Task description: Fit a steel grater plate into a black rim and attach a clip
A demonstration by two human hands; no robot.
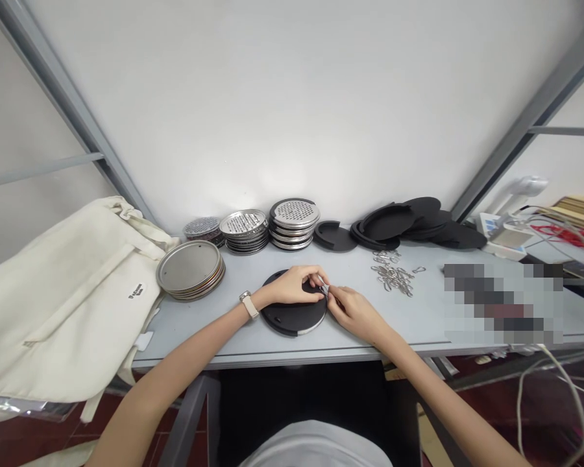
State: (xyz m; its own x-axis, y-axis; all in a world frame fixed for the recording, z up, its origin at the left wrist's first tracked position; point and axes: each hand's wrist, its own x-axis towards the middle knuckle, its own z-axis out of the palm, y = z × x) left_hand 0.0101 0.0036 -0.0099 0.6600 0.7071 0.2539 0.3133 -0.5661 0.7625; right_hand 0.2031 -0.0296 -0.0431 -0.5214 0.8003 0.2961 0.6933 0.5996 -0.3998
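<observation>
A round black disc (292, 315) lies flat on the grey table (214, 324) in front of me, with a thin metal edge showing at its lower rim. My left hand (294, 285) rests on the disc's top, fingers curled and pinched at its right edge. My right hand (353, 311) meets it there, fingers pinched on a small metal clip (324, 285). A watch (248, 303) sits on my left wrist.
Behind the disc stand stacks of perforated metal discs (294, 224), (246, 231), (203, 228) and a stack of plain metal plates (191, 270). Black discs (411, 224) lie piled at back right, loose metal clips (394, 272) beside them. A cream cloth bag (63, 298) sits left; cables and a device (509, 227) right.
</observation>
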